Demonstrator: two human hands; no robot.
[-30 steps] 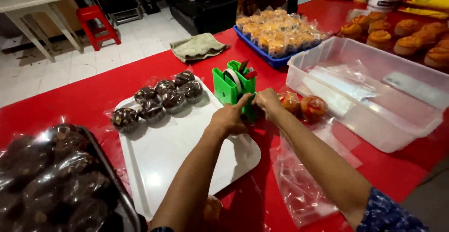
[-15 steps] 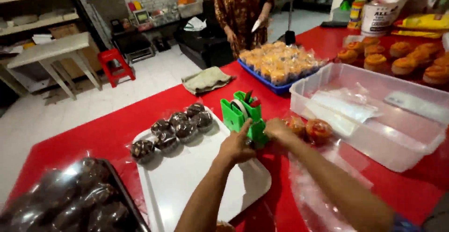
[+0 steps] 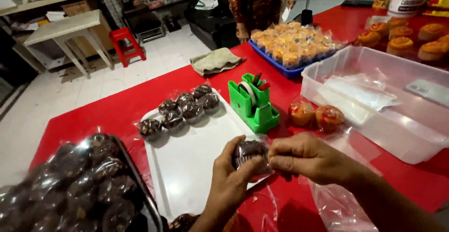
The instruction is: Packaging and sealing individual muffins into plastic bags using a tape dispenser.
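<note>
Near the front edge of the white tray (image 3: 196, 166), both hands meet around one chocolate muffin in a clear bag (image 3: 250, 151): the left hand (image 3: 231, 178) cups it from below with fingers clenched around its side, and the right hand (image 3: 306, 157) pinches the plastic at its right, so the muffin sits held between the two just above the tray's right rim. To do this well, I judge the film should be drawn snug and the loose end gathered tight against the cake, with the left hand kept steady and the soft top not squeezed; the green tape dispenser (image 3: 252, 103) stands just beyond, within easy reach at the tray's far right corner. Along the tray's far edge lie six wrapped chocolate muffins (image 3: 182, 110) in a loose row. To the right of the dispenser, on the red table (image 3: 117, 115), two wrapped orange muffins (image 3: 315, 115) sit side by side, near a clear plastic tub (image 3: 383, 124) holding flat bags. At the table's near left corner a dark tray of wrapped chocolate muffins (image 3: 70, 185) is heaped, too many and too blurred to count.
</note>
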